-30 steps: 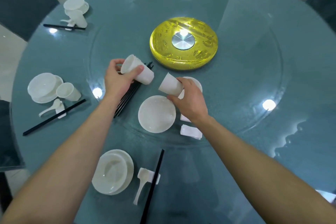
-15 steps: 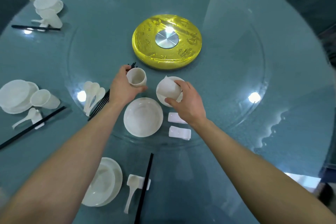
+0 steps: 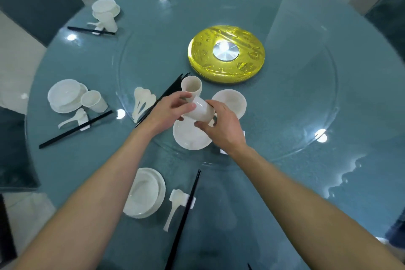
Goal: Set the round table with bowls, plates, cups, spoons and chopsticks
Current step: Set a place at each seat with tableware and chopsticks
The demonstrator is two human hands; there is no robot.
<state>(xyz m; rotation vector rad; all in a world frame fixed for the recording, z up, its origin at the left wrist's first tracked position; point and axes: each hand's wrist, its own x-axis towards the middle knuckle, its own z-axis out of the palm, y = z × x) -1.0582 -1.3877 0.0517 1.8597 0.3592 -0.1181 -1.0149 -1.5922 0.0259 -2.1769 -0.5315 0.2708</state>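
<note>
Head view. A white cup point(image 3: 200, 113) is being held on its side just above a plate point(image 3: 186, 138) on the glass turntable point(image 3: 285, 116). Its left end is being pinched between the thumb and fingers of the left hand point(image 3: 168, 109). Its right end is being gripped by the curled fingers of the right hand point(image 3: 222, 127). A second cup point(image 3: 191, 86) is being observed upright just behind, beside loose chopsticks point(image 3: 168, 92) and stacked spoons point(image 3: 142, 103). A bowl point(image 3: 230, 103) is being partly covered by the right hand.

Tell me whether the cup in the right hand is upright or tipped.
Tipped: the cup lies sideways, gripped by left hand and right hand.
</note>
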